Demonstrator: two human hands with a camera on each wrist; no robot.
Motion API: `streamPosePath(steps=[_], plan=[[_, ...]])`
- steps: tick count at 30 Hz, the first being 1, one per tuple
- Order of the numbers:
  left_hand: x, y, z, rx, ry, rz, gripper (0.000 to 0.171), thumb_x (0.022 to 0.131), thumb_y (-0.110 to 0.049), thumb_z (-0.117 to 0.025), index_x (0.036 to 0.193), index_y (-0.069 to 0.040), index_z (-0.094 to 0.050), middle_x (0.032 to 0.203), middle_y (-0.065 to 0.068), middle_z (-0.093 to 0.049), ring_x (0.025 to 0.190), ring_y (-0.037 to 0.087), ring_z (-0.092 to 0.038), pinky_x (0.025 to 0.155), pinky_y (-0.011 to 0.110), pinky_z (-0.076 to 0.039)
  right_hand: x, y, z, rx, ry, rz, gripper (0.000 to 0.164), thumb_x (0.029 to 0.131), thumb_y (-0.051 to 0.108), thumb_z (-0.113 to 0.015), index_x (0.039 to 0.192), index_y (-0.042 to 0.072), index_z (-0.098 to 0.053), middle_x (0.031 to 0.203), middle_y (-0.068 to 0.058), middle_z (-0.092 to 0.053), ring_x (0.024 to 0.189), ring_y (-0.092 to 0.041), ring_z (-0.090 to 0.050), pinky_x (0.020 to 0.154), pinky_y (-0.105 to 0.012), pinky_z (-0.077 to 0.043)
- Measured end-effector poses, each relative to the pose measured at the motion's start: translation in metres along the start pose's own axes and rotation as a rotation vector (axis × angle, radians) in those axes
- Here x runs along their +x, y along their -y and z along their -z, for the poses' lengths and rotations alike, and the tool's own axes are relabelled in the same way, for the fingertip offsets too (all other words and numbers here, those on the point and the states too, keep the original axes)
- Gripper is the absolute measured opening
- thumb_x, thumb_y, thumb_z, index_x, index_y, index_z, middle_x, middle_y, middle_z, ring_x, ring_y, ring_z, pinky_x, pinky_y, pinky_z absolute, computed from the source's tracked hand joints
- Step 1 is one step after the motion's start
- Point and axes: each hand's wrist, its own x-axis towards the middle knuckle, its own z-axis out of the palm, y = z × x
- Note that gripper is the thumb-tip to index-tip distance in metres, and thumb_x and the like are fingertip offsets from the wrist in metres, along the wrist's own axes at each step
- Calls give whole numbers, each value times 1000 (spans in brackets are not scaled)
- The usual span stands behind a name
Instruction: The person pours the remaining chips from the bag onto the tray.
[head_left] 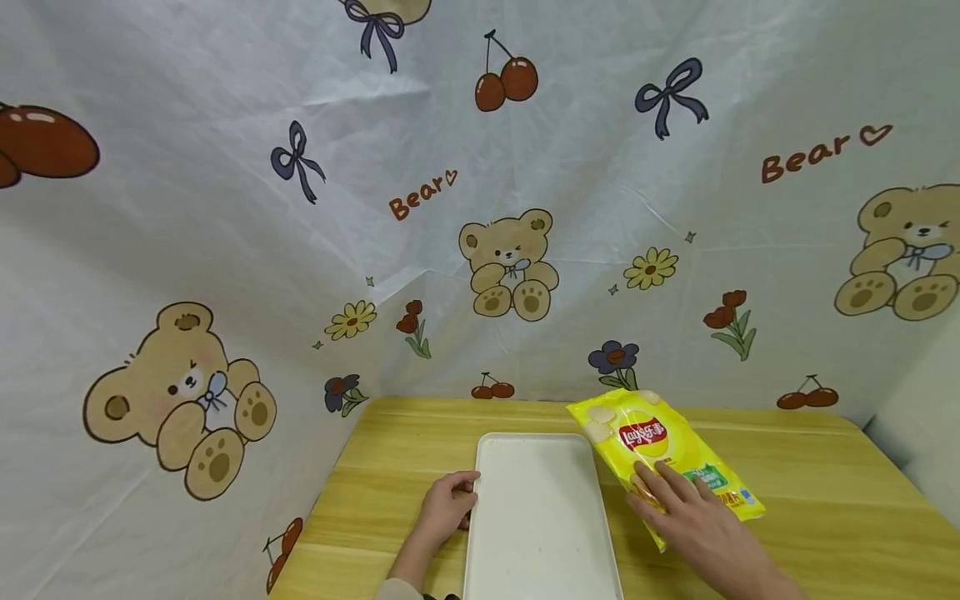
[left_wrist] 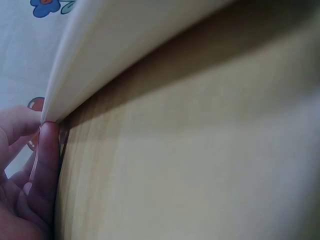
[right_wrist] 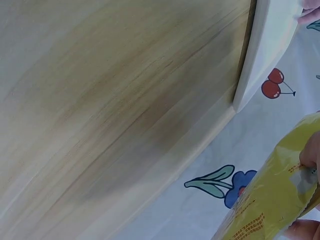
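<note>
A white rectangular tray (head_left: pixel 540 517) lies lengthwise at the middle of the wooden table. At its left edge, my left hand (head_left: pixel 447 508) pinches the rim between thumb and finger; the left wrist view shows the fingertips (left_wrist: pixel 48 145) right at the tray's edge. To the right of the tray is a yellow Lay's chip bag (head_left: pixel 675 450), tilted, its printed front facing up. My right hand (head_left: pixel 701 525) grips the bag's lower part, fingers over the front. In the right wrist view, the thumb and fingers hold the crumpled bag (right_wrist: pixel 270 195) from both sides.
The wooden table (head_left: pixel 817 492) extends on both sides of the tray. Behind it and to the left hangs a white cloth (head_left: pixel 570 167) printed with bears, cherries, bows and flowers. A pale surface (head_left: pixel 922 425) borders the table at the right.
</note>
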Motion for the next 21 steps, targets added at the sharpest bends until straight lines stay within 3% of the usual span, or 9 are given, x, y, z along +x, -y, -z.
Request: streamPosePath(steps=[6, 14, 21], plan=[[1, 0, 0, -5, -7, 2, 38, 86, -2, -63, 123, -6, -64, 100, 10, -56, 59, 10, -50, 45, 28, -53, -1, 2, 1, -15, -64, 50, 77, 66, 16, -86, 135, 28, -53, 147, -8, -45, 129, -36, -45, 93, -60, -48], [0, -1, -1, 0, 0, 3, 36, 87, -4, -63, 123, -8, -64, 100, 9, -56, 59, 11, -49, 46, 27, -52, 0, 7, 5, -11, -59, 95, 77, 67, 22, -85, 136, 29, -52, 148, -8, -44, 130, -36, -45, 92, -59, -49], [-1, 0, -2, -6, -9, 7, 36, 86, -3, -62, 122, -7, -64, 99, 10, -56, 59, 11, -49, 45, 27, -52, 2, 14, 10, 30, -60, 130, 79, 67, 56, -78, 136, 30, -51, 149, -9, -42, 130, -38, -43, 92, -58, -49]])
